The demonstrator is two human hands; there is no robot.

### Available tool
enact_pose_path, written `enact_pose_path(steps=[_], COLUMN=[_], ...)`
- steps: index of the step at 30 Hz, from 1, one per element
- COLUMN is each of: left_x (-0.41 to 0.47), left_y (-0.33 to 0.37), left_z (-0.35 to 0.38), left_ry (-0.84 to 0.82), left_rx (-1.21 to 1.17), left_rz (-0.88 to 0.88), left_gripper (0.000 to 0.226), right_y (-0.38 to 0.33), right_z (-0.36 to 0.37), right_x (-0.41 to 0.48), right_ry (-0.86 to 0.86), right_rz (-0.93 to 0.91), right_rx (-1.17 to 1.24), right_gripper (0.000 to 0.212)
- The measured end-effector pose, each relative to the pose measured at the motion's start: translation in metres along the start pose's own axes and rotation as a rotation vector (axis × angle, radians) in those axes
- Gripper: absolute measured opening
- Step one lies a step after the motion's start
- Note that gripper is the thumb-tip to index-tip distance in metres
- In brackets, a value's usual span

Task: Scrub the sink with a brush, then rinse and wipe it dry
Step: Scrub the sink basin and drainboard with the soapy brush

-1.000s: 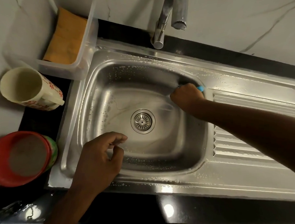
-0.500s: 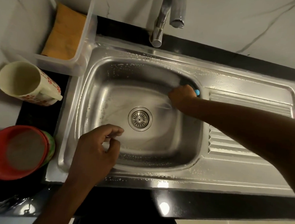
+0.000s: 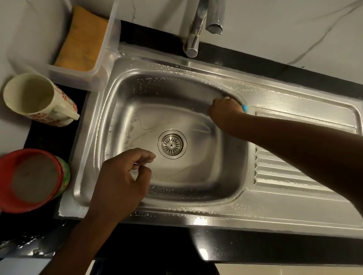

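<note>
Two bare hands reach over a wet steel sink (image 3: 302, 101). The right hand (image 3: 225, 112) clenches a brush (image 3: 244, 108), blue tip poking out behind its fingers, at the basin's far-right corner. The left hand (image 3: 120, 182) hangs loosely curled, holding nothing, drain (image 3: 172, 144) just past its fingertips.

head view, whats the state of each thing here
stainless steel sink, wet, foam droplets on rim
chrome tap, no water running
blue-tipped brush, gripped by right hand at basin's far right corner
left hand, loosely curled, holding nothing, over basin
round metal drain strainer, uncovered
cream floral mug, empty
</note>
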State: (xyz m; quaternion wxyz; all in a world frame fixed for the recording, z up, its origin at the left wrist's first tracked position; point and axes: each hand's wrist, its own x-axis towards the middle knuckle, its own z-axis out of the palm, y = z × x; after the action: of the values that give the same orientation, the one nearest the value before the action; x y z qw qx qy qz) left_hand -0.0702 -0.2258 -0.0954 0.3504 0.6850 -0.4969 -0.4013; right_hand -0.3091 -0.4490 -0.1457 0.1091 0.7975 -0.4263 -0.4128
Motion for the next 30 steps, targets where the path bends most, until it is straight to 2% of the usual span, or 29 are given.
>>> enact_pose_path(steps=[2,7,11,14,18,21,23,25,28,30], left_x=[-0.001,-0.005,-0.007,-0.008,-0.009,-0.01,-0.011,-0.013,-0.014,-0.015], left_y=[0.0,0.003,0.003,0.001,0.002,0.001,0.0,0.0,0.0,0.0], left_z=[-0.001,-0.001,0.0,0.002,0.005,0.005,0.004,0.002,0.0,-0.002], left_ry=[0.009,0.026,0.031,0.037,0.056,0.059,0.067,0.071,0.067,0.06], left_rx=[0.01,0.02,0.038,0.027,-0.009,-0.035,-0.032,-0.02,0.004,0.005], left_rz=[-0.005,0.001,0.024,0.027,-0.001,-0.039,-0.053,-0.055,-0.054,-0.057], left_gripper=[0.034,0.035,0.033,0.032,0.033,0.034,0.034,0.034,0.033,0.033], right_y=[-0.007,-0.047,-0.062,-0.047,-0.001,0.011,0.007,-0.003,-0.029,-0.045], right_z=[0.007,0.025,0.026,0.007,-0.013,-0.004,0.008,0.018,0.034,0.042], right_x=[-0.002,-0.032,-0.059,-0.064,-0.03,0.001,0.016,0.021,0.01,-0.009], right_ry=[-0.024,-0.182,-0.424,-0.552,-0.403,-0.222,-0.163,-0.117,-0.149,-0.21], right_rz=[-0.006,-0.122,-0.226,-0.261,-0.118,-0.033,0.02,0.022,-0.049,-0.109], right_rx=[0.067,0.126,0.272,0.186,0.118,0.179,0.189,0.174,0.135,0.209], right_gripper=[0.018,0.021,0.024,0.029,0.033,0.014,0.004,0.011,0.021,0.027])
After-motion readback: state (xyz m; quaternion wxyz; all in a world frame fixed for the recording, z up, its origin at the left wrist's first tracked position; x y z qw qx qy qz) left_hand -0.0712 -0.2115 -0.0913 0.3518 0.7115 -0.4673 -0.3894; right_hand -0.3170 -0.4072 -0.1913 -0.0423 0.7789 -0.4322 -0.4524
